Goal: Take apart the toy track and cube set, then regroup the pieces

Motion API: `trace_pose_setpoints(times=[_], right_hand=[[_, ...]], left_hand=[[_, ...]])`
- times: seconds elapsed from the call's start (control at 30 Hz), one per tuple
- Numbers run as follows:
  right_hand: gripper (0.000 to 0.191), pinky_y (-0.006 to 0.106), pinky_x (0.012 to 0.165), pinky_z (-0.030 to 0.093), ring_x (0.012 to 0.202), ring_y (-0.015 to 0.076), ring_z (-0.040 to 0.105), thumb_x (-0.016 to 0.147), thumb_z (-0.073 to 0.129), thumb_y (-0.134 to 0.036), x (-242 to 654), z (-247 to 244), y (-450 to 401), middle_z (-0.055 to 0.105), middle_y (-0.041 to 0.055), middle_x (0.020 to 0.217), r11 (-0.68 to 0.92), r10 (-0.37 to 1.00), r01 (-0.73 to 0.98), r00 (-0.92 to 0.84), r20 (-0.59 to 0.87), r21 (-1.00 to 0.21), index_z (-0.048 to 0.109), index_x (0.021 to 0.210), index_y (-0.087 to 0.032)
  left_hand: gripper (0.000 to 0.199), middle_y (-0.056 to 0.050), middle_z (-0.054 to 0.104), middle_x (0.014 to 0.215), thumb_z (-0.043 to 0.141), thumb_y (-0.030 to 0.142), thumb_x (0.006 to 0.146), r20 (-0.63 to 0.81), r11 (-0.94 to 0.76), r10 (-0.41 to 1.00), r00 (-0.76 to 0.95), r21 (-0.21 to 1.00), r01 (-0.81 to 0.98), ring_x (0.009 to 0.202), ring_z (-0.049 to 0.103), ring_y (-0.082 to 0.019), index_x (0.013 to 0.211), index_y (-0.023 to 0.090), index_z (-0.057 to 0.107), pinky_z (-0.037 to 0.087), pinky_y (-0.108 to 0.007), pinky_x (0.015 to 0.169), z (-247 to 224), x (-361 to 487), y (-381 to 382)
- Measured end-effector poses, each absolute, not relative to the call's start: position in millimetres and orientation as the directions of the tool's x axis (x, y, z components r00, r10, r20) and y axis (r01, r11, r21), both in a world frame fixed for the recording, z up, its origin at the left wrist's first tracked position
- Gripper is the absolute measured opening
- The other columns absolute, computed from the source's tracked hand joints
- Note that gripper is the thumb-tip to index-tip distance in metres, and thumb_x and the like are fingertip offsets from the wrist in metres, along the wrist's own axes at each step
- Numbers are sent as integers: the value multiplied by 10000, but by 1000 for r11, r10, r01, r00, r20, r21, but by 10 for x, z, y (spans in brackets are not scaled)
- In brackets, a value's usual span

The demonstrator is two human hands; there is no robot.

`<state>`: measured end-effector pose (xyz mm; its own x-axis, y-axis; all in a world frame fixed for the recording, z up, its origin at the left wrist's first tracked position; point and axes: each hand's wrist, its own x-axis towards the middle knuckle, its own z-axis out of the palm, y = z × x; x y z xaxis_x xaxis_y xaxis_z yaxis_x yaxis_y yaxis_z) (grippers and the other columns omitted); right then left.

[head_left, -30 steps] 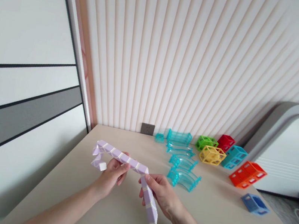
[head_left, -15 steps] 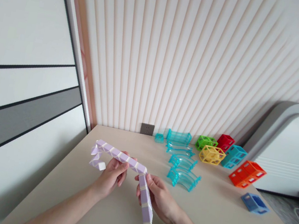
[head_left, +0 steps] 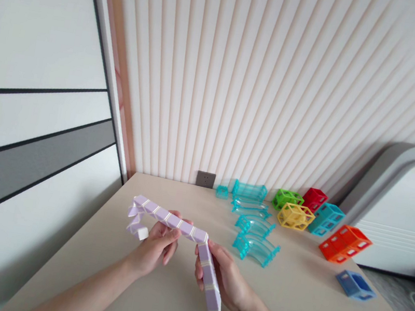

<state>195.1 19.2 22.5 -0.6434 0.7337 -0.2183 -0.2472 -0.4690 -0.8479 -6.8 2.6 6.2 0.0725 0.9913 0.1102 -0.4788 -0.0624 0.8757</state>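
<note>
A jointed chain of purple and white segments (head_left: 174,221) is held above the table. Its left end curls down to a white tip, and its right part bends toward me. Around the middle of the long stretch, my left hand (head_left: 155,247) grips it between thumb and fingers. My right hand (head_left: 222,273) is closed on the section just below the bend, with fingers partly hidden behind it. Both hands are over the front half of the beige table (head_left: 168,302).
Clear teal track-like pieces (head_left: 256,248) lie right of centre. Farther right stand open-sided blocks: green (head_left: 287,198), yellow (head_left: 295,217), red (head_left: 314,199), cyan (head_left: 326,219), orange (head_left: 345,244) and blue (head_left: 355,285). A ribbed wall (head_left: 213,72) with a dark socket (head_left: 206,179) rises behind.
My right hand and the chain's lower part have moved slightly right. The left hand keeps its hold, and the view has shifted a little.
</note>
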Motion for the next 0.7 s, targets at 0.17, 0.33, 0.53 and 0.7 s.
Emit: trace_pose_setpoints(times=[0.17,0.33,0.53,0.7], right_hand=[[531,254,405,350,314,120,443,805,595,-696,1937,96,301,479,-41,338,-468,684,-203,-699,-208,-860,610,698,-176],[653,248,424,360,352,118,483,851,522,-787,1919,154,249,530,-45,413,-424,735,-210,-648,-199,-881,647,859,-146],[597,261,578,439,566,132,574,827,636,-751,1900,228,151,658,6,662,-237,803,-157,-587,-102,-959,610,942,-166],[589,262,604,425,647,149,569,839,617,-755,1875,299,128,656,32,739,-85,780,-103,-625,-2,-991,631,898,-170]], left_hand=[[362,-69,729,1168,724,438,911,149,-40,967,204,887,-460,334,540,-18,1147,257,517,262,-157,329,22,-95,-4],[412,-63,744,1119,784,448,857,110,-62,991,76,883,-465,368,526,-11,1097,234,527,320,-160,376,60,-54,5],[402,-77,747,1122,781,424,864,74,-86,996,-44,901,-424,412,533,-23,1097,216,529,370,-181,404,50,-25,21],[511,-94,729,1226,847,393,800,103,-70,994,43,879,-471,446,603,-61,1140,253,491,415,-190,397,65,-9,6]])
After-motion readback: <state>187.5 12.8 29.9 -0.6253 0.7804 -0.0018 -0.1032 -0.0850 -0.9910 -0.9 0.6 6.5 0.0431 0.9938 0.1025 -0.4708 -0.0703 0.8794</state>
